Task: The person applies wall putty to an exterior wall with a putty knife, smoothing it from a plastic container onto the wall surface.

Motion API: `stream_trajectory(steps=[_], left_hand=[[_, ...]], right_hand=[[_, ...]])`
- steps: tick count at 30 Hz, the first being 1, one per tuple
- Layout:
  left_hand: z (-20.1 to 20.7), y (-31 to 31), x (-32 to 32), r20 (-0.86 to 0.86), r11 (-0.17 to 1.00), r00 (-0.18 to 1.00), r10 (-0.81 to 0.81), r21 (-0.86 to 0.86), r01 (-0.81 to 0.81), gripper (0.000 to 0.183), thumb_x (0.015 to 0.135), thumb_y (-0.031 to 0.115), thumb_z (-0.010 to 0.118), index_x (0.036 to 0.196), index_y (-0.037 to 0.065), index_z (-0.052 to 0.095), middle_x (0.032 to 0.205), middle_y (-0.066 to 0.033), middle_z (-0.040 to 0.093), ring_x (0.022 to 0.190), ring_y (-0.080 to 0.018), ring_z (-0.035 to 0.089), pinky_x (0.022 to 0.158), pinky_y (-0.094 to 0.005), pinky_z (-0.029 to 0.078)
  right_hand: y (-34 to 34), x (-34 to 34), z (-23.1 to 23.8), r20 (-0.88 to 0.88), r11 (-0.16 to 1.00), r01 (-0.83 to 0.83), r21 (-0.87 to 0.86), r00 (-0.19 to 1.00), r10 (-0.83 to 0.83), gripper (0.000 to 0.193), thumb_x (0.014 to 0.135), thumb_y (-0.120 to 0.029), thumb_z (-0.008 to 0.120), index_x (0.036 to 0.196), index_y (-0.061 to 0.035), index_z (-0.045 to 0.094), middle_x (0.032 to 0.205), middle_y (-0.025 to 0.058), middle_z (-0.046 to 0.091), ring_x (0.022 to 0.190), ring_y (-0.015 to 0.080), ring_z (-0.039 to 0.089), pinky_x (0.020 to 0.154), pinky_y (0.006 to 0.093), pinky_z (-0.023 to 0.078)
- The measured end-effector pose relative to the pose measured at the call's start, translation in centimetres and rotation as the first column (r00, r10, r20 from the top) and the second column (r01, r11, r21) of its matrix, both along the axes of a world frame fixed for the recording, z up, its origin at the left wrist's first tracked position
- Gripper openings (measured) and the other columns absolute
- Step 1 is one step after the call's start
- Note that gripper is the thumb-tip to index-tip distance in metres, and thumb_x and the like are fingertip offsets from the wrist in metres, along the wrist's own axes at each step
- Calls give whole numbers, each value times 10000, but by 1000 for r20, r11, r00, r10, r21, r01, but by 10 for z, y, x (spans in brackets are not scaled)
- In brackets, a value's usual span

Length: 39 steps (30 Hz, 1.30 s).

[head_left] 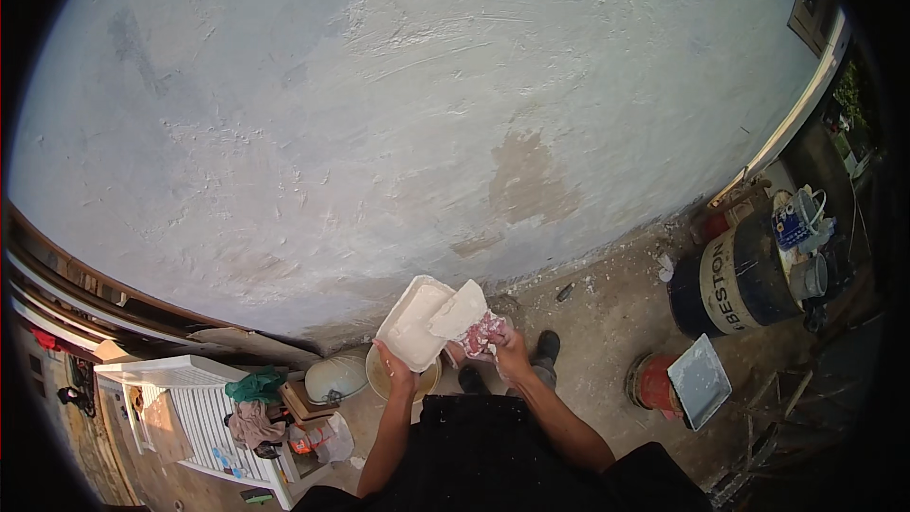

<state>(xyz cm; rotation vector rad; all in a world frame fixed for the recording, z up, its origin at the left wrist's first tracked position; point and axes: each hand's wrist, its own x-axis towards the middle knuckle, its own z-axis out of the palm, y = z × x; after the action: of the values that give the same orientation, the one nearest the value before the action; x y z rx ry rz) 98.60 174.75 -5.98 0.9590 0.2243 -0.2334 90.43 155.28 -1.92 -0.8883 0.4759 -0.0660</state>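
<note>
Pale grey-blue plaster covers the broad wall (pixel 427 85) before us, a rough brown patch (pixel 528 178) showing low down. To our right, a dark cylindrical drum with a cream band (pixel 728 283); nearer, a round red bucket (pixel 650 381), a flat grey rectangular tray (pixel 700 383) at its side. Close to our body, a shallow cream-coloured rectangular tray (pixel 396 305) carries pale paste; our left hand (pixel 398 370), grip closed, holds its near edge. Smallest: a paste-coated flat scraper with reddish handle (pixel 462 311), over the tray's right side, our right hand (pixel 513 356) gripping it firmly.
</note>
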Motion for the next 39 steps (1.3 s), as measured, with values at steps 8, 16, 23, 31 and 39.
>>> stream_trajectory(steps=[8,16,23,31,39], left_hand=[[-14,32,1,17,998,1000,14,55,-15,716,928,606,188,1362,52,320,1332,-122,442,1186,-260,476,979,-391,403],[2,70,-18,-66,985,992,105,146,-94,695,925,613,186,1384,103,303,1343,-73,432,1203,-241,453,992,-378,376],[16,84,-30,-38,959,977,208,204,-196,721,916,630,200,1394,96,282,1387,-81,380,1247,-250,404,1039,-385,325],[44,64,-21,-1,951,981,193,246,-187,738,899,652,234,1383,98,292,1379,-88,373,1242,-258,400,1013,-403,348],[47,63,-22,-7,946,977,215,250,-206,734,899,653,239,1396,114,282,1394,-79,358,1252,-258,388,1026,-403,326]], right_hand=[[-40,28,-59,50,966,255,33,965,-256,376,860,76,399,1220,-10,469,1066,103,606,862,213,638,762,349,562],[-69,136,-173,-203,856,515,-38,835,-512,336,841,94,418,1152,7,509,1009,101,598,809,181,610,639,314,540],[-33,235,-219,-208,718,696,-4,702,-681,169,818,88,485,967,28,539,799,97,591,619,175,580,517,290,485],[-6,219,-135,-114,771,591,-237,771,-626,139,803,60,552,940,40,555,823,110,614,696,167,599,585,268,476],[-10,138,-136,-246,814,452,-365,796,-553,250,812,67,535,1050,10,583,939,80,622,859,159,592,721,266,492]])
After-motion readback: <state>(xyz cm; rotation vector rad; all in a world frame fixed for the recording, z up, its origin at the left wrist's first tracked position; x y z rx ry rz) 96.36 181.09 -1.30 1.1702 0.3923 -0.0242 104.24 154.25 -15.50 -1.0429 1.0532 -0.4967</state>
